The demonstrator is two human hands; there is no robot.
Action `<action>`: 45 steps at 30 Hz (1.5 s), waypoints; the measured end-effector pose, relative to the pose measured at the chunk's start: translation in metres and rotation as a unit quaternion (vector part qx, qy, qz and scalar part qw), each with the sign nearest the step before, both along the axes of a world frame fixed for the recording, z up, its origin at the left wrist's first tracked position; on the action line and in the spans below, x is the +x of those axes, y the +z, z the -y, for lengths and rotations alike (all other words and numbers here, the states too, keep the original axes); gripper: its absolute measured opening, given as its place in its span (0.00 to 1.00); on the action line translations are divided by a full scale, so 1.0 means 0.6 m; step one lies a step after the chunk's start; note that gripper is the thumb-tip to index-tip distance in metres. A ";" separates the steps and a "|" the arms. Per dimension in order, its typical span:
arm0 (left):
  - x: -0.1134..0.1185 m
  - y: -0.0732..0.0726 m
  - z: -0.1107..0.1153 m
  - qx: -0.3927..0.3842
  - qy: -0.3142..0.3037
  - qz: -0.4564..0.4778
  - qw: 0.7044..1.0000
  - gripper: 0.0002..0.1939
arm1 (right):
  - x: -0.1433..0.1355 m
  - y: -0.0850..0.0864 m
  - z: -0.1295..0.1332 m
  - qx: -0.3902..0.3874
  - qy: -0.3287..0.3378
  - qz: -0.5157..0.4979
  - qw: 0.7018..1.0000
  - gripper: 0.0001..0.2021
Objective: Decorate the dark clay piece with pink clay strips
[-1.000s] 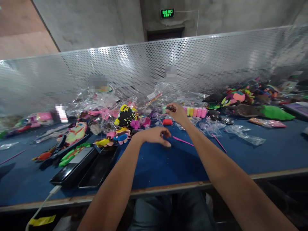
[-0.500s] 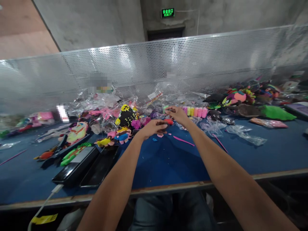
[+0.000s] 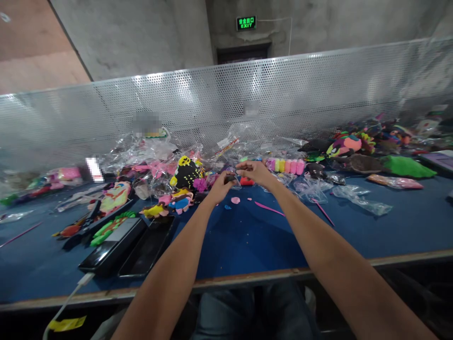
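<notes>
My left hand [image 3: 220, 188] is closed, with thumb and fingers gripping a small dark lump of clay [image 3: 230, 178]. Facing it, my right hand [image 3: 257, 173] has its fingers bent and pressed together at the tips; whatever they hold is too small to make out. Clear plastic wrapping shows between and behind the hands. A red piece [image 3: 247, 181] lies just under the right hand. Nearer to me on the blue table are a flat pink disc [image 3: 235, 200], a small blue piece [image 3: 227, 207] and a pink modelling tool [image 3: 269, 208].
Colourful clay figures, one a black-and-yellow figure [image 3: 188, 174], crowd the left, beside a phone [image 3: 148, 248] and a black device [image 3: 109, 245] with a cable. Behind stand a row of coloured clay sticks [image 3: 288, 165] and a perforated metal screen [image 3: 219, 94]. Plastic bags [image 3: 364, 198] lie right.
My left hand has moved slightly left and up with the dark lump, uncovering the pink disc. My right hand has shifted a little left and down.
</notes>
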State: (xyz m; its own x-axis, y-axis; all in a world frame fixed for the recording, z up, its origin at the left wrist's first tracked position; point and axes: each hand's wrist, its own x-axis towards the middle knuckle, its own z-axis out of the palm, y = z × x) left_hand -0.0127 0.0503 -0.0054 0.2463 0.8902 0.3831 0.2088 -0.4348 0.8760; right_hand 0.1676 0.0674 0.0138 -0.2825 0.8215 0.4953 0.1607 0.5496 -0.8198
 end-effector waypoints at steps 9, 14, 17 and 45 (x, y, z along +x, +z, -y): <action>-0.006 -0.003 0.001 0.083 0.021 -0.128 0.988 0.08 | -0.004 -0.007 -0.003 0.032 0.003 0.041 0.999 0.14; -0.004 -0.002 0.001 0.093 0.026 -0.143 0.985 0.08 | -0.005 -0.008 -0.003 0.052 -0.011 0.059 0.997 0.13; -0.003 0.001 0.002 0.097 0.038 -0.138 0.985 0.08 | -0.006 -0.006 -0.001 0.073 -0.020 0.071 0.995 0.12; -0.006 0.005 0.001 -0.138 -0.061 0.162 0.975 0.19 | -0.003 0.008 0.012 0.105 -0.014 0.098 0.990 0.14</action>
